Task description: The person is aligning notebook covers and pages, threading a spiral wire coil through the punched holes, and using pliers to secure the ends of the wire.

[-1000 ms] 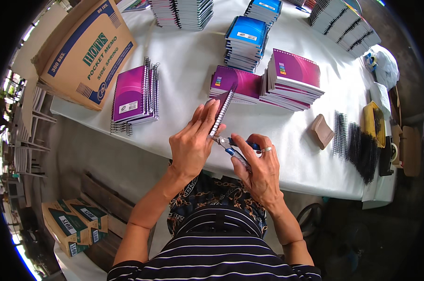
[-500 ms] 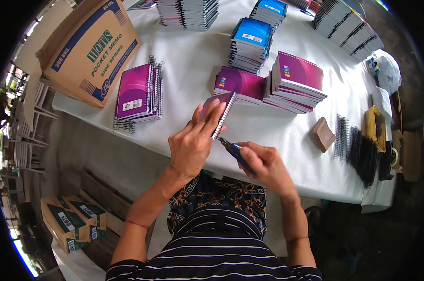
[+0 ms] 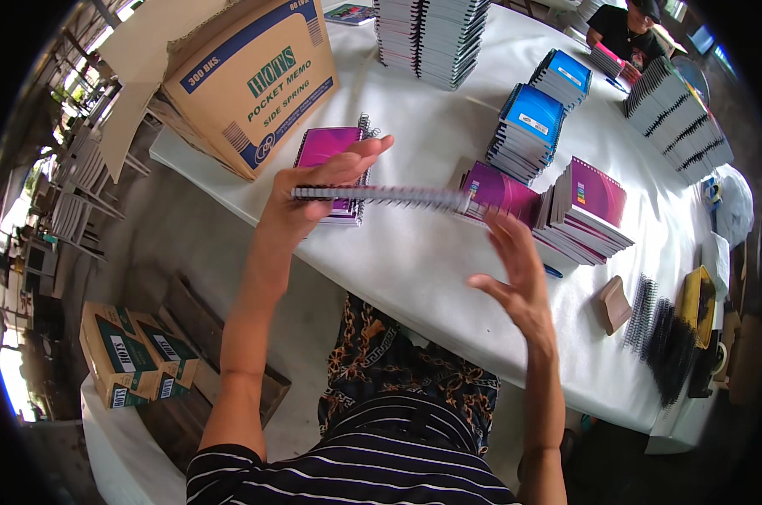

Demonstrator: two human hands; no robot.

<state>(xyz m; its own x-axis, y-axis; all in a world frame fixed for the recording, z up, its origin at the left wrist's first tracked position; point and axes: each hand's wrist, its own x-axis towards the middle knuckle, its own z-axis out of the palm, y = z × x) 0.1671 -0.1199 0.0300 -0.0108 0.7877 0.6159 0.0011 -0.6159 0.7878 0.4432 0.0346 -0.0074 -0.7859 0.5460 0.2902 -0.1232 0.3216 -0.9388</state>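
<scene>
My left hand (image 3: 318, 181) grips a spiral-bound notebook (image 3: 398, 197) between thumb and fingers, over a stack of purple spiral notebooks (image 3: 322, 145). The held notebook is edge-on, its wire coil toward me and its right end blurred. Close to that end, my right hand (image 3: 520, 273) is raised with its fingers apart, holding nothing. A blue handle end, likely of the pliers (image 3: 553, 272), shows on the table by purple notebooks without coils (image 3: 598, 192). Another flat purple pile (image 3: 500, 190) lies just left of those.
A large cardboard box (image 3: 250, 88) stands at the left. Blue notebooks (image 3: 528, 118) and tall notebook stacks (image 3: 431, 42) rise farther back. Right of me lie a brown block (image 3: 615, 305), black coils (image 3: 671, 362) and a yellow tray (image 3: 698, 295). Another person (image 3: 625, 38) sits at the far right.
My right hand has let go of the pliers and opened. The notebook has gone left in my left hand and turned edge-on. The view has shifted, and another person now shows.
</scene>
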